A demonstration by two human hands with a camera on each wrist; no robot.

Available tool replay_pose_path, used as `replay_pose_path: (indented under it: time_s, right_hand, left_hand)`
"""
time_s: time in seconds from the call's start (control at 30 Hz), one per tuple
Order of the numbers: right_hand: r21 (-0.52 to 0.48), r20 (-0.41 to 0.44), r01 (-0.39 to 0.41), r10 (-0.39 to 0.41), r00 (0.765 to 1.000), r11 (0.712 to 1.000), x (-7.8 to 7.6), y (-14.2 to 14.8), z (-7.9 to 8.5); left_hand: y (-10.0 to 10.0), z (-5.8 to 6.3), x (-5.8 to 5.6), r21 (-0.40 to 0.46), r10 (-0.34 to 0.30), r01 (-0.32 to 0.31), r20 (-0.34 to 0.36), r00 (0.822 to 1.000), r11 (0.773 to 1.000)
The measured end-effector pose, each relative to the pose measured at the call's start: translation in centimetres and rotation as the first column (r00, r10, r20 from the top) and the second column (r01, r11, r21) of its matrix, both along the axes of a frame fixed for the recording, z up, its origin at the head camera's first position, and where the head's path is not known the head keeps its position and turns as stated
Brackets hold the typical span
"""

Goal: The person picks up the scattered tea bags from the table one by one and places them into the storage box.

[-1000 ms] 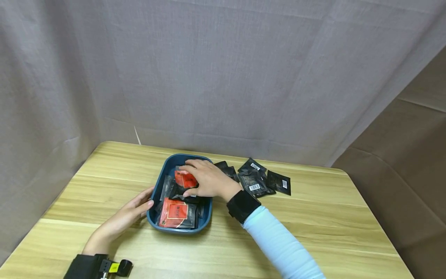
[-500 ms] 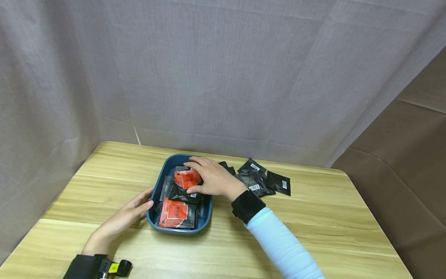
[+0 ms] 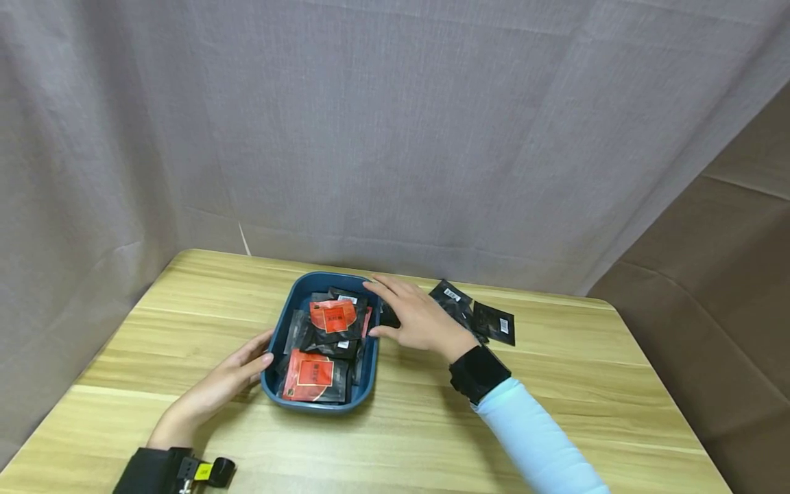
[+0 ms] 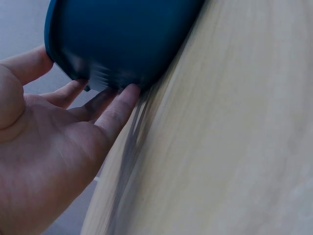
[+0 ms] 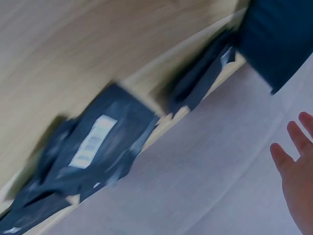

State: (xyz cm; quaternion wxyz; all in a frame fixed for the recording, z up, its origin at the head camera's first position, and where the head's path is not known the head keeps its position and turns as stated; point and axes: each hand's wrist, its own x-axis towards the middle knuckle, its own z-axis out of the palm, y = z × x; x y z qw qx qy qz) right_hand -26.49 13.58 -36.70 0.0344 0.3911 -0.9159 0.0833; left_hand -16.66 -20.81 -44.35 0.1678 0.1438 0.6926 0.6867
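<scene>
A dark blue plastic box (image 3: pixel 316 409) on the table holds several small flat packets, two showing red-and-black fronts: an upper packet (image 3: pixel 333 318) and a lower packet (image 3: pixel 316 374). My left hand (image 3: pixel 225 377) rests against the box's left side. In the left wrist view its fingertips touch the outer wall (image 4: pixel 122 44), with the thumb at the rim. Beyond the box's right rim, my right hand (image 3: pixel 416 317) hovers with fingers spread and nothing in them. It partly hides black packets lying underneath. The right wrist view shows that hand (image 5: pixel 301 186) apart from the box.
Right of the box, near the table's back edge, lie loose black packets, including one packet with a barcode label (image 3: pixel 496 324) and a blurred overlapping packet (image 5: pixel 105 137). A grey cloth (image 3: pixel 395 137) hangs behind the wooden table (image 3: pixel 555 384).
My right hand has drawn back out of the box and moved right, over the loose black packets. The red-fronted packet it was at lies uncovered inside. My left hand stays put.
</scene>
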Motion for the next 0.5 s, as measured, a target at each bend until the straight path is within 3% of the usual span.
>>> replay_pose_path:
  time_s: [0.17, 0.5]
  right_hand:
    - [-0.027, -0.036, 0.017, -0.018, 0.999, 0.999, 0.0, 2.5, -0.3]
    - [0.071, -0.017, 0.086, -0.085, 0.996, 0.994, 0.5, 8.3, -1.6]
  left_hand:
    - [0.1, 0.0, -0.1, 0.003, 0.003, -0.003, -0.009, 1.0, 1.0]
    - [0.3, -0.1, -0.1, 0.006, 0.001, -0.001, -0.016, 1.0, 1.0]
